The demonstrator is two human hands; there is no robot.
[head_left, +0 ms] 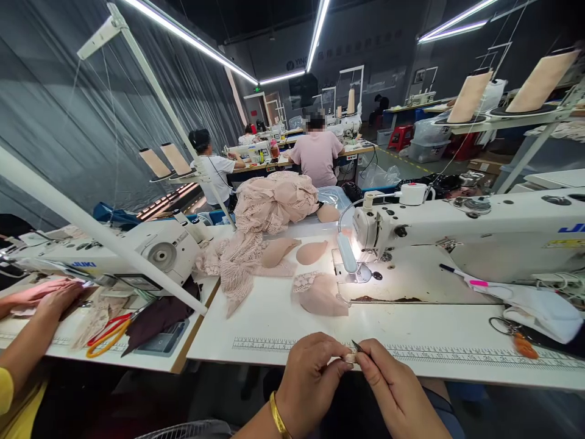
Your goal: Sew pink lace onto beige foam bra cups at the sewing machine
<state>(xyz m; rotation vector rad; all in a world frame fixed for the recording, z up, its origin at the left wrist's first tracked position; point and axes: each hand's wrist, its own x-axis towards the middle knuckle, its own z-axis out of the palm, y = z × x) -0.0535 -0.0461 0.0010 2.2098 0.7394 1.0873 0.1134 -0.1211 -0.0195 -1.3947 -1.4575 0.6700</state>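
Observation:
My left hand [307, 378], with a gold bangle on the wrist, pinches a tiny beige scrap [350, 358] at the near edge of the white sewing table [411, 341]. My right hand [397, 390] is closed on a small dark pointed tool [357, 346] whose tip touches that scrap. Both hands meet just below the printed ruler strip [256, 345]. A pink lace-trimmed bra cup [320, 294] lies on the table in front of them, beside the needle area of the white sewing machine [479, 235].
Two more pink cups [312, 252] and a heap of pink lace fabric [274, 201] lie further back. A neighbouring person's hand [57, 302] rests at the left machine [155, 247], near orange-handled scissors [107, 335]. Small snips [516, 338] lie right. Other workers sit ahead.

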